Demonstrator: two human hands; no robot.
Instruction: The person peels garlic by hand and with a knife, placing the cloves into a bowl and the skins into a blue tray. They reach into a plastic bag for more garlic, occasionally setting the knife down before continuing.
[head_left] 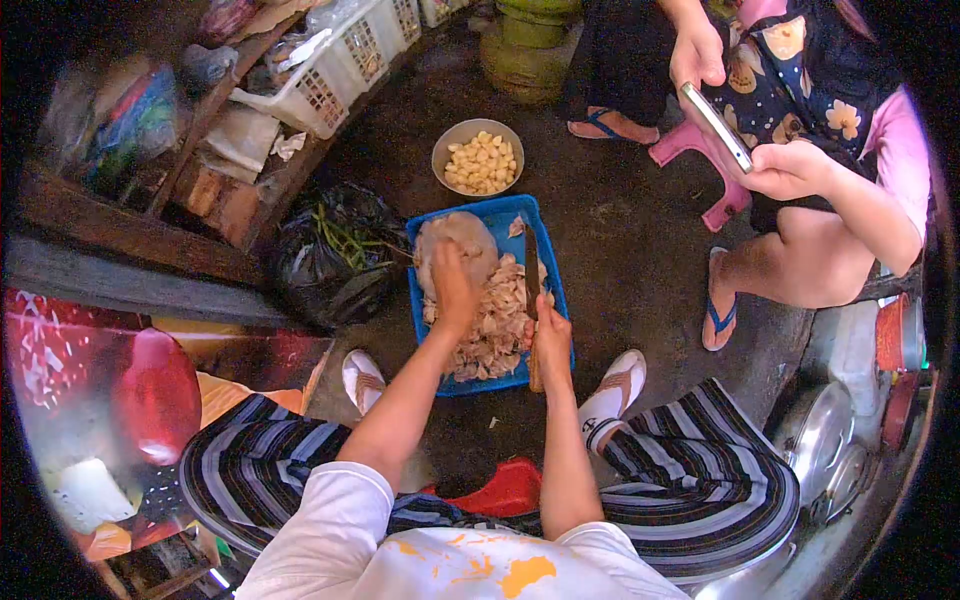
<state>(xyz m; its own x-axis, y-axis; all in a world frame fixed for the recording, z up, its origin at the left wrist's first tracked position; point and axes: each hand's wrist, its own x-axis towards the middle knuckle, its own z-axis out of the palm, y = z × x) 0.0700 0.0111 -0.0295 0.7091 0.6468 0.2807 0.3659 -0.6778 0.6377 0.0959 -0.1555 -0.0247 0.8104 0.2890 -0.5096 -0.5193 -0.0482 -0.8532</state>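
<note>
My right hand (549,340) is wrapped around the wooden handle of a knife (532,265), its blade pointing away from me along the right side of a blue tray (418,330). My left hand (454,295) reaches over the tray with fingers stretched out against a pale, rounded, bag-like lump (470,232); what the lump is I cannot make out. Loose pieces that look like unpeeled garlic cloves (490,335) fill the tray's near part. Just beyond it stands a round bowl (438,165) of pale peeled cloves (481,163).
A black plastic bag (335,265) with green stalks lies left of the tray. White baskets (350,65) stand on wooden shelving at upper left. At right, another person holds a phone (716,128) near a pink stool (690,150). Metal pots (815,430) sit at far right.
</note>
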